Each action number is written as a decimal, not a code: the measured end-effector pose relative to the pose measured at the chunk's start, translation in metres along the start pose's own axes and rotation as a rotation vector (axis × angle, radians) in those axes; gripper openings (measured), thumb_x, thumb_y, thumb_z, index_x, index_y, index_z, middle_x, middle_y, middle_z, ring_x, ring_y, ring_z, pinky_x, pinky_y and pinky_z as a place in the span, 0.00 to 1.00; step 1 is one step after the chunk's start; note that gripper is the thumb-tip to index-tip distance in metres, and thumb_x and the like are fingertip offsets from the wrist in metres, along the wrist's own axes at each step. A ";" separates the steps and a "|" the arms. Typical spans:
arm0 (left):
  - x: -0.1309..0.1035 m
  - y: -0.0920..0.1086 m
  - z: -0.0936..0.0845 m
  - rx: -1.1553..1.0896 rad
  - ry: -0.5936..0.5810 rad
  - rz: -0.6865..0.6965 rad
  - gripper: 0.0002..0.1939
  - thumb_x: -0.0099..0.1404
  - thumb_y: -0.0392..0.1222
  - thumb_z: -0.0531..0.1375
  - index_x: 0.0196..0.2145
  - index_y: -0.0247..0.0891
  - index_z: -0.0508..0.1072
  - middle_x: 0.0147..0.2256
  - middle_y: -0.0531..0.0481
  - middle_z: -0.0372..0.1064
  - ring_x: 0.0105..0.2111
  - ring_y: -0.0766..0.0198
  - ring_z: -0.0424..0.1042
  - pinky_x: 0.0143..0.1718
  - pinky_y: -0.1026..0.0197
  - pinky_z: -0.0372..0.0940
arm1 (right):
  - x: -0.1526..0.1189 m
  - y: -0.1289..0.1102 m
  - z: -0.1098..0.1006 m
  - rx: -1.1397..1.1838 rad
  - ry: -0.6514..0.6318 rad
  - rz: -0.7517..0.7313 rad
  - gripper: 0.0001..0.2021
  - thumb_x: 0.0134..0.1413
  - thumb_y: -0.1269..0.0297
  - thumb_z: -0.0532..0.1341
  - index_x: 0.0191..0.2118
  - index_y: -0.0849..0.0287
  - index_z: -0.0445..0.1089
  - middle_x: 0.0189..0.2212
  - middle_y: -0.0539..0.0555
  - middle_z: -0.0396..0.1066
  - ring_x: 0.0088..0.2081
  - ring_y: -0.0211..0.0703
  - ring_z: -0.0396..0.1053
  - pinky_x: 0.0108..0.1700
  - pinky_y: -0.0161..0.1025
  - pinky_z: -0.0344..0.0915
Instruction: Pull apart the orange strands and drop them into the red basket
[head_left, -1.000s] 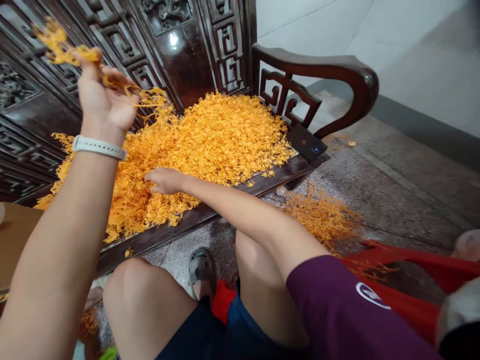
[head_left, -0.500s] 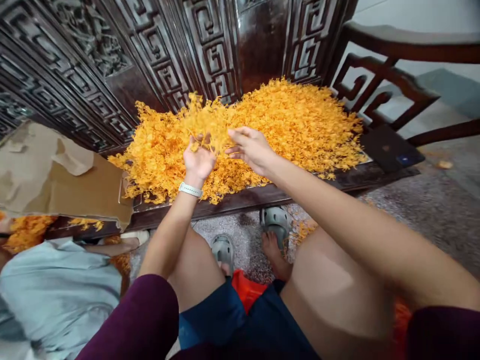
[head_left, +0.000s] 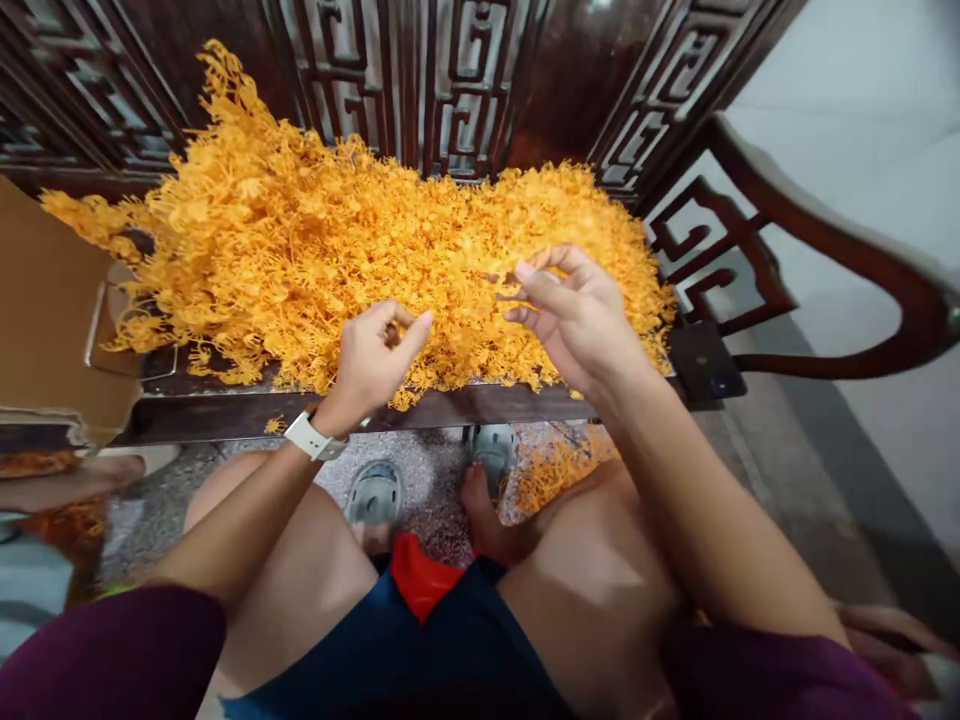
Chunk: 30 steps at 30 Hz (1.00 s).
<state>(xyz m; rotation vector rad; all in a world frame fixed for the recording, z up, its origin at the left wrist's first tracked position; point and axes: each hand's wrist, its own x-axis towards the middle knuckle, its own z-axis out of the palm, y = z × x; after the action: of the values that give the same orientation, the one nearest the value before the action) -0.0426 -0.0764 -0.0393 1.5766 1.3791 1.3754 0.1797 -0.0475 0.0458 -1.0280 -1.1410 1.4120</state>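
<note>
A heap of small orange frilly pieces [head_left: 300, 240], plastic-looking with thin curled strands, is spread along a dark wooden bench [head_left: 420, 412]. My left hand [head_left: 375, 360], with a pale watch band on its wrist, hovers over the heap's front edge. Its fingers are curled in with the thumb close to them; whatever they hold, if anything, is hidden. To the right, over the heap, my right hand [head_left: 581, 315] pinches thumb and index finger together. Bits of orange show at those fingertips, hard to separate from the heap behind.
A cardboard box [head_left: 52, 310] stands at the left end of the bench. On the right end, a dark phone [head_left: 707, 360] lies by the carved armrest [head_left: 739, 260]. Loose orange pieces [head_left: 562, 470] lie on the floor near my feet. Part of another person [head_left: 34, 570] shows at lower left.
My view has turned and the hands have moved apart. The orange clump raised above my upturned left palm no longer shows there; that hand has turned over and curled. My right fingers have closed into a pinch.
</note>
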 end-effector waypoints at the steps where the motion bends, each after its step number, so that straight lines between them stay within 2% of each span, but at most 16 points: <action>1: 0.001 0.002 0.001 0.040 0.022 0.093 0.14 0.69 0.54 0.66 0.39 0.40 0.80 0.40 0.45 0.79 0.35 0.62 0.73 0.40 0.57 0.69 | 0.000 0.001 0.003 -0.026 -0.022 0.013 0.18 0.49 0.58 0.77 0.36 0.52 0.67 0.33 0.48 0.72 0.35 0.39 0.74 0.33 0.36 0.73; 3: 0.006 0.003 0.004 0.031 0.023 0.199 0.19 0.69 0.55 0.67 0.50 0.42 0.79 0.51 0.43 0.78 0.47 0.57 0.74 0.52 0.52 0.68 | 0.000 0.004 0.008 -0.064 -0.061 0.048 0.18 0.49 0.57 0.77 0.37 0.51 0.68 0.31 0.47 0.71 0.34 0.39 0.72 0.32 0.36 0.73; 5: 0.013 0.000 0.009 -0.033 0.003 0.221 0.19 0.68 0.56 0.68 0.49 0.41 0.80 0.51 0.43 0.79 0.51 0.55 0.74 0.57 0.49 0.66 | 0.002 0.009 0.013 -0.078 -0.080 0.065 0.18 0.48 0.57 0.78 0.37 0.51 0.68 0.29 0.46 0.69 0.31 0.37 0.70 0.32 0.36 0.72; 7: 0.020 -0.005 0.015 -0.143 -0.010 0.155 0.17 0.66 0.56 0.69 0.44 0.40 0.81 0.42 0.45 0.80 0.46 0.56 0.77 0.54 0.50 0.68 | 0.005 0.012 0.017 -0.071 -0.075 0.063 0.18 0.48 0.59 0.78 0.36 0.51 0.68 0.29 0.46 0.69 0.31 0.36 0.69 0.35 0.37 0.73; 10: 0.027 -0.013 0.022 -0.414 -0.008 -0.033 0.19 0.67 0.57 0.69 0.45 0.40 0.77 0.34 0.49 0.78 0.36 0.60 0.78 0.45 0.55 0.71 | 0.010 0.013 0.020 -0.039 -0.027 0.075 0.18 0.47 0.61 0.78 0.35 0.51 0.67 0.33 0.47 0.72 0.37 0.39 0.73 0.40 0.38 0.73; 12: 0.031 -0.015 0.023 -0.563 0.023 -0.122 0.18 0.69 0.58 0.67 0.46 0.42 0.73 0.32 0.51 0.77 0.36 0.61 0.79 0.44 0.56 0.73 | 0.013 0.012 0.020 -0.004 0.020 0.106 0.18 0.46 0.63 0.77 0.34 0.51 0.67 0.36 0.47 0.74 0.40 0.40 0.74 0.41 0.39 0.73; 14: 0.034 -0.015 0.021 -0.662 0.037 -0.171 0.16 0.72 0.58 0.63 0.45 0.44 0.70 0.34 0.51 0.77 0.38 0.62 0.81 0.46 0.56 0.74 | 0.016 0.010 0.022 0.038 0.059 0.155 0.18 0.44 0.66 0.77 0.34 0.51 0.67 0.37 0.47 0.74 0.37 0.39 0.73 0.39 0.38 0.73; 17: 0.036 -0.017 0.014 -0.753 0.017 -0.219 0.15 0.76 0.58 0.58 0.45 0.44 0.69 0.37 0.49 0.77 0.41 0.61 0.81 0.46 0.57 0.76 | 0.019 0.010 0.026 0.080 0.070 0.255 0.18 0.42 0.68 0.77 0.35 0.51 0.68 0.33 0.47 0.72 0.30 0.36 0.68 0.33 0.36 0.70; 19: 0.037 -0.017 0.008 -0.765 0.002 -0.242 0.16 0.76 0.59 0.58 0.46 0.44 0.69 0.34 0.51 0.76 0.39 0.61 0.82 0.43 0.57 0.77 | 0.020 0.011 0.029 0.080 0.056 0.294 0.18 0.42 0.67 0.77 0.35 0.51 0.68 0.31 0.47 0.71 0.29 0.36 0.67 0.32 0.36 0.70; 21: 0.038 -0.016 0.004 -0.759 -0.054 -0.282 0.19 0.76 0.61 0.56 0.46 0.43 0.71 0.31 0.51 0.73 0.36 0.61 0.81 0.40 0.58 0.78 | 0.020 0.012 0.032 0.058 0.047 0.287 0.19 0.41 0.65 0.76 0.36 0.51 0.68 0.31 0.47 0.71 0.29 0.37 0.68 0.32 0.37 0.70; 23: 0.038 -0.012 0.000 -0.747 -0.156 -0.321 0.25 0.76 0.66 0.53 0.47 0.42 0.73 0.30 0.51 0.72 0.33 0.60 0.81 0.36 0.58 0.78 | 0.020 0.014 0.033 0.027 0.031 0.259 0.19 0.41 0.64 0.76 0.36 0.50 0.67 0.32 0.47 0.72 0.31 0.38 0.70 0.33 0.38 0.71; 27: 0.036 0.000 -0.007 -0.746 -0.360 -0.328 0.36 0.72 0.75 0.48 0.47 0.41 0.77 0.35 0.46 0.75 0.30 0.59 0.80 0.31 0.56 0.76 | 0.019 0.019 0.035 -0.008 -0.011 0.202 0.16 0.45 0.62 0.75 0.33 0.51 0.66 0.36 0.48 0.73 0.38 0.40 0.74 0.38 0.39 0.71; 29: 0.033 0.004 -0.009 -0.754 -0.393 -0.305 0.34 0.71 0.74 0.51 0.49 0.41 0.77 0.38 0.44 0.76 0.30 0.59 0.80 0.30 0.56 0.76 | 0.019 0.021 0.036 -0.012 0.002 0.160 0.17 0.47 0.62 0.74 0.30 0.52 0.63 0.38 0.48 0.73 0.43 0.41 0.75 0.41 0.40 0.72; 30: 0.032 0.005 -0.010 -0.747 -0.389 -0.290 0.31 0.71 0.71 0.56 0.51 0.42 0.77 0.39 0.44 0.76 0.31 0.59 0.80 0.30 0.56 0.75 | 0.019 0.022 0.036 -0.024 0.010 0.140 0.17 0.48 0.62 0.74 0.29 0.52 0.62 0.39 0.49 0.73 0.45 0.43 0.75 0.42 0.41 0.72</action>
<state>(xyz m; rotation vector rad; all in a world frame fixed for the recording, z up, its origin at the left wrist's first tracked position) -0.0536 -0.0488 -0.0230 1.0177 0.6955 1.1340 0.1380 -0.0337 0.0311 -1.1500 -1.0986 1.5042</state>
